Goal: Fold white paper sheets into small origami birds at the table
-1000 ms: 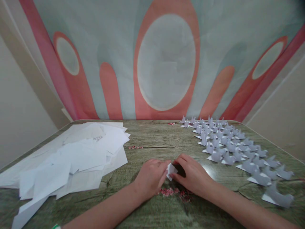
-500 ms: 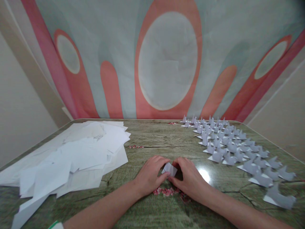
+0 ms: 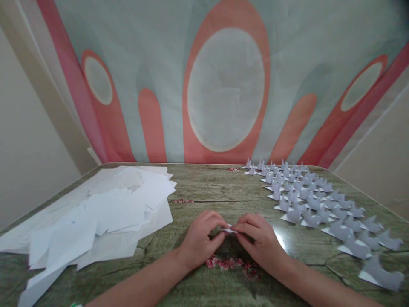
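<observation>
Between my two hands is a small folded piece of white paper, held just above the table and seen nearly edge-on. My left hand pinches its left end between thumb and fingers. At its other end, the fingers of my right hand are closed on the paper. Most of the piece is covered by my fingertips, so its folds are hard to make out.
A spread pile of white paper sheets covers the table's left side. Rows of folded paper birds stand along the right. The wood-patterned table meets a printed backdrop at its far edge.
The folded paper has tilted from showing its face to lying nearly edge-on. My right fingers have come together over its right end. The view has shifted slightly.
</observation>
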